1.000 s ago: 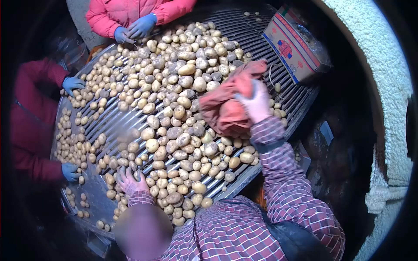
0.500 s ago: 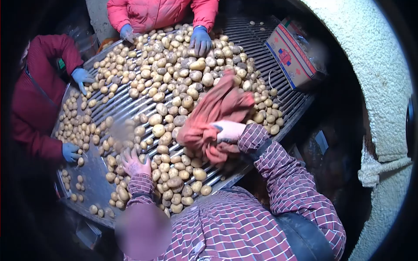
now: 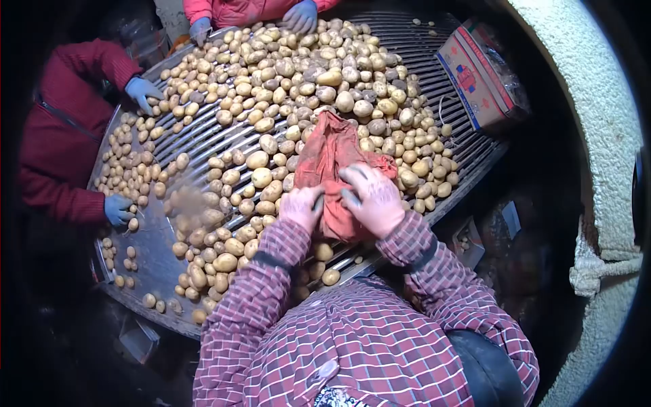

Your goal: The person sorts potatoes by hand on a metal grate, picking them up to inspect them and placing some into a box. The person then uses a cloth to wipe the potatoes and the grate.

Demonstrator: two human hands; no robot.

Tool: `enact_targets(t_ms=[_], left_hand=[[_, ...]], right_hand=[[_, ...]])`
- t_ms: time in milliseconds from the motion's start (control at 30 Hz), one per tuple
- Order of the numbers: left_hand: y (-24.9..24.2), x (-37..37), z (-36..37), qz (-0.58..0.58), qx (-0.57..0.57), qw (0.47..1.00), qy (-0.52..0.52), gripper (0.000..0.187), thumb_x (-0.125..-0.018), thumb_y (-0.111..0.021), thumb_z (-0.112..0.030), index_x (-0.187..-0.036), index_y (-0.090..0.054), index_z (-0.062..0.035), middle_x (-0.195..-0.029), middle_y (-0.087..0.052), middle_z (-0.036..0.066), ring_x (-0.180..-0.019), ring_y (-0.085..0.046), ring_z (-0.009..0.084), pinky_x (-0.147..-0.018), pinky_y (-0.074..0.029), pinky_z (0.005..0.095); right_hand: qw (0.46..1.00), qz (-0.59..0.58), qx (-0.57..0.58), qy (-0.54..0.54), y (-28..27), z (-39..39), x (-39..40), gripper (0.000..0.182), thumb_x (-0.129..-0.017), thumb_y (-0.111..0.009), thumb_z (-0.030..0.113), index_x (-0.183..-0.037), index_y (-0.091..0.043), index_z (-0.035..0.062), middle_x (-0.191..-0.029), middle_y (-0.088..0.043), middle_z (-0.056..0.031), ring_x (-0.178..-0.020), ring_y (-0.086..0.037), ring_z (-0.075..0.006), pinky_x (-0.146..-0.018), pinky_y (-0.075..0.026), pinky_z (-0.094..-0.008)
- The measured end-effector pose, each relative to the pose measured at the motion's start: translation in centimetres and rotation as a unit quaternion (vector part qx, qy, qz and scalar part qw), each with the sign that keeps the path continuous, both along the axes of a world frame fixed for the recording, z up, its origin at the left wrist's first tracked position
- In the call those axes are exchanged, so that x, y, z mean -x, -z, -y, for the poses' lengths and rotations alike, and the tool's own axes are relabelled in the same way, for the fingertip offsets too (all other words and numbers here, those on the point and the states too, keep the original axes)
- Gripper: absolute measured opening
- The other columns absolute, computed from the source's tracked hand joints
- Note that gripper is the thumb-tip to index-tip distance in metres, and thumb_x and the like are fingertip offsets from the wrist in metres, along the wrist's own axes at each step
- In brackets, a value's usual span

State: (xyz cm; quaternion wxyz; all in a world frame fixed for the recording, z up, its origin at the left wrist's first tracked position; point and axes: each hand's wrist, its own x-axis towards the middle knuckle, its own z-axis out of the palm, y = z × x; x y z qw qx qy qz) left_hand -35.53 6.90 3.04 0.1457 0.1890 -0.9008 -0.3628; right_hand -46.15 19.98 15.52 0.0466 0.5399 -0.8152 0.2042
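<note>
A crumpled red cloth (image 3: pixel 330 146) lies over the potatoes in front of me. On its left edge my left hand (image 3: pixel 302 207) is closed, with the fingers curled into the fabric. My right hand (image 3: pixel 374 201) grips the right side of the same cloth, fingers bent over it. Both hands wear pale gloves with grey fingertips. Beneath and around the cloth, potatoes (image 3: pixel 262 178) of several sizes cover much of the slatted metal table (image 3: pixel 193 140). The potatoes directly under the cloth are hidden.
Opposite me, a person in a pink jacket has a gloved hand (image 3: pixel 301 17) near the potatoes. Another person in a dark red sleeve (image 3: pixel 62 203) works at the left. A printed cardboard box (image 3: pixel 477 85) stands on the table's far right. A pale, rough-surfaced pipe (image 3: pixel 588 88) curves along the right.
My left hand has left the potatoes and moved right onto the cloth. The cloth now lies flatter, with both hands on it. The view has shifted slightly.
</note>
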Motion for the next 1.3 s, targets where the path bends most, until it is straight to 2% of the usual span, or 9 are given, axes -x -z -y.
enact_targets(t_ms=[100, 200, 233, 367, 600, 733, 833, 1000, 1300], left_hand=[[3.1, 4.0, 3.9, 0.024, -0.18, 0.981, -0.062, 0.02, -0.088, -0.063, -0.022, -0.1, -0.074, -0.0102, -0.09, -0.073, 0.012, -0.086, -0.07, 0.0253, -0.08, -0.054, 0.0352], [5.3, 4.7, 7.2, 0.069, -0.238, 0.969, 0.026, 0.027, -0.09, -0.061, -0.033, -0.105, -0.072, -0.0134, -0.103, -0.071, 0.011, -0.099, -0.067, 0.0267, -0.088, -0.051, 0.0381], [3.1, 3.8, 7.4, 0.023, -0.317, 0.948, 0.017, 0.025, -0.09, -0.063, -0.03, -0.105, -0.071, -0.0118, -0.103, -0.071, 0.012, -0.1, -0.067, 0.0252, -0.088, -0.05, 0.0367], [2.8, 0.9, 8.3, -0.052, -0.233, 0.96, -0.149, 0.03, -0.088, -0.068, -0.027, -0.112, -0.068, -0.0094, -0.106, -0.07, 0.013, -0.102, -0.066, 0.0267, -0.09, -0.05, 0.0366], [1.9, -2.7, 8.5, -0.06, -0.213, 0.969, -0.111, 0.033, -0.086, -0.068, -0.025, -0.115, -0.066, -0.0079, -0.112, -0.066, 0.015, -0.105, -0.063, 0.0321, -0.093, -0.049, 0.0392], [2.3, -6.1, 10.6, -0.059, -0.047, 0.982, -0.175, 0.031, -0.082, -0.071, -0.019, -0.111, -0.065, -0.0082, -0.11, -0.065, 0.014, -0.104, -0.062, 0.0324, -0.093, -0.048, 0.0417], [4.2, -9.1, 15.0, -0.019, 0.017, 0.973, -0.229, 0.038, -0.078, -0.072, -0.018, -0.115, -0.063, -0.0092, -0.119, -0.06, 0.015, -0.113, -0.056, 0.0332, -0.098, -0.045, 0.042], [6.6, -11.6, 18.9, 0.115, 0.12, 0.933, -0.319, 0.066, -0.08, -0.072, -0.03, -0.138, -0.048, -0.0101, -0.145, -0.043, 0.013, -0.137, -0.036, 0.0345, -0.114, -0.028, 0.0488], [6.5, -10.6, 18.9, 0.142, 0.136, 0.936, -0.292, 0.06, -0.078, -0.073, -0.028, -0.132, -0.054, -0.0122, -0.143, -0.043, 0.013, -0.141, -0.03, 0.0358, -0.114, -0.023, 0.0554]], right_hand=[[0.963, 0.129, -0.231, -0.055, -0.4, -1.1, -2.6, 0.056, -0.079, -0.073, 0.033, -0.126, -0.056, 0.0073, -0.111, -0.063, -0.0139, -0.103, -0.061, -0.0316, -0.091, -0.049, -0.0418], [0.947, -0.014, -0.322, 0.009, 5.5, -1.9, -2.1, 0.099, -0.069, -0.079, 0.05, -0.149, -0.033, 0.0146, -0.148, -0.036, -0.0143, -0.135, -0.037, -0.0388, -0.109, -0.033, -0.0538], [0.937, -0.07, -0.339, 0.048, 4.9, -1.1, -0.9, 0.094, -0.07, -0.081, 0.043, -0.148, -0.036, 0.0148, -0.144, -0.043, -0.0149, -0.131, -0.044, -0.035, -0.108, -0.037, -0.0471], [0.896, 0.374, -0.222, 0.087, 4.5, -0.3, 8.1, 0.08, -0.071, -0.079, 0.034, -0.14, -0.047, 0.0101, -0.133, -0.058, -0.0183, -0.121, -0.057, -0.0314, -0.102, -0.045, -0.0357], [0.946, -0.019, -0.28, 0.162, 5.2, 4.4, 13.8, 0.112, -0.063, -0.081, 0.057, -0.15, -0.031, 0.0063, -0.152, -0.033, -0.0196, -0.14, -0.031, -0.038, -0.114, -0.03, -0.0474], [0.932, 0.16, -0.312, 0.092, 9.2, 4.5, 15.5, 0.097, -0.067, -0.077, 0.057, -0.147, -0.038, 0.0192, -0.148, -0.043, -0.0192, -0.138, -0.038, -0.0378, -0.116, -0.029, -0.0455], [0.971, 0.169, -0.149, 0.085, 11.6, 2.7, 14.2, 0.075, -0.066, -0.078, 0.048, -0.129, -0.056, 0.0139, -0.128, -0.059, -0.0154, -0.115, -0.056, -0.0365, -0.099, -0.046, -0.045], [0.992, -0.004, -0.081, 0.094, 11.9, 2.9, 10.3, 0.068, -0.063, -0.08, 0.036, -0.121, -0.057, 0.0096, -0.122, -0.056, -0.0139, -0.116, -0.053, -0.0328, -0.103, -0.041, -0.0438], [0.985, 0.034, -0.071, 0.156, 9.7, 3.1, 6.9, 0.068, -0.062, -0.082, 0.029, -0.121, -0.057, 0.0086, -0.124, -0.054, -0.0147, -0.118, -0.051, -0.0347, -0.101, -0.042, -0.0464]])
